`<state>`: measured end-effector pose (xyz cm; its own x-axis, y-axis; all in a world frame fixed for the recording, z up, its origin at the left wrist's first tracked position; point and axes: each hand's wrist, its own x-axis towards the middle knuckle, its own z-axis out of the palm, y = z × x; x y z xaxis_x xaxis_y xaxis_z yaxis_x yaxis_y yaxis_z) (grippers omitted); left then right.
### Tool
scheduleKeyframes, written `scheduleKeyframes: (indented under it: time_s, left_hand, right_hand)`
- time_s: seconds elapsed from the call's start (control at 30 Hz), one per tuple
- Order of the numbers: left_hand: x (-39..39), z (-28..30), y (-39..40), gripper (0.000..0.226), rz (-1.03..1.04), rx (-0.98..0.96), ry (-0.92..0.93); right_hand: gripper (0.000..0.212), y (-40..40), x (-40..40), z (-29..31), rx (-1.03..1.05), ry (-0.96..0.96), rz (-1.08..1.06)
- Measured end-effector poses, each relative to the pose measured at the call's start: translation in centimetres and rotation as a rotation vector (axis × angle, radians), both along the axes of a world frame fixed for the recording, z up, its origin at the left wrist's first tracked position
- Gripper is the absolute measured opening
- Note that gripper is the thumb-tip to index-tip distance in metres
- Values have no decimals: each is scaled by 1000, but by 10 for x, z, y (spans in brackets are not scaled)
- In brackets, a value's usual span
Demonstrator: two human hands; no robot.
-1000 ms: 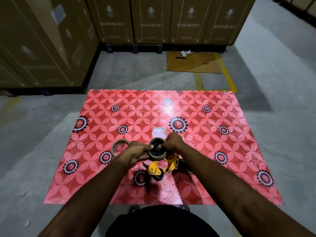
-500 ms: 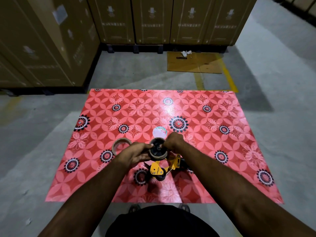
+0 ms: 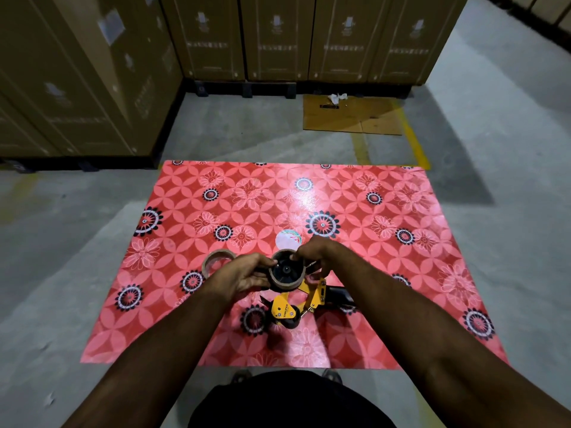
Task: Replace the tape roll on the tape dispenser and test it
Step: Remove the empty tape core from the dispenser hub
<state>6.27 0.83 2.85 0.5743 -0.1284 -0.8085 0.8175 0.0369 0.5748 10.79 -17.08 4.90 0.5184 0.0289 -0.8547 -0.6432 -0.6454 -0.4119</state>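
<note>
We work over a red floral mat [image 3: 401, 273] on the concrete floor, cartons [image 3: 309, 35] stacked behind and a flat cardboard sheet [image 3: 352, 115] beyond. Our left hand [image 3: 244, 276] and right hand [image 3: 315, 251] both grip the brown roll [image 3: 285, 279] seated on the yellow dispenser [image 3: 296, 301], which sits low on the mat's middle. A spare roll [image 3: 216, 262] lies just left — partly hidden by our left hand. The dispenser's handle is dark and hard to make out. Since a moment ago, little has changed; the grip holds.
</note>
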Motion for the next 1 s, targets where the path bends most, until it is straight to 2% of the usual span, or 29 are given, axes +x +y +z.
scheduleKeyframes:
  time_s: [0.2,0.3,0.37,0.43,0.53,0.63,0.83,1.0]
  left_hand:
    - [-1,-1,3,12,-9,-21,6]
    - [-3,-4,2,23,-43,-3,-31]
    - [-7,-5,-1,22,-32,33,-77]
    - [-10,-7,-5,15,3,42,-90]
    - [-9,-9,-6,11,18,-8,-58]
    - [-7,-10,-7,10,-21,-24,-31]
    - [-6,-8,-8,11,-66,-13,-8]
    - [-4,2,-9,20,-97,-28,51]
  right_hand:
    - [28,-4,-4,11,117,17,-79]
    - [26,-6,-11,8,164,-79,-79]
    - [29,-8,-17,-1,159,-171,-92]
    - [34,-9,-21,-7,97,-269,-70]
    - [33,-7,-24,-6,-88,-395,71]
    - [32,-6,-23,-6,-220,-433,126]
    - [38,-10,-22,-4,-274,-353,169]
    - [24,-8,-17,-4,-251,-368,198]
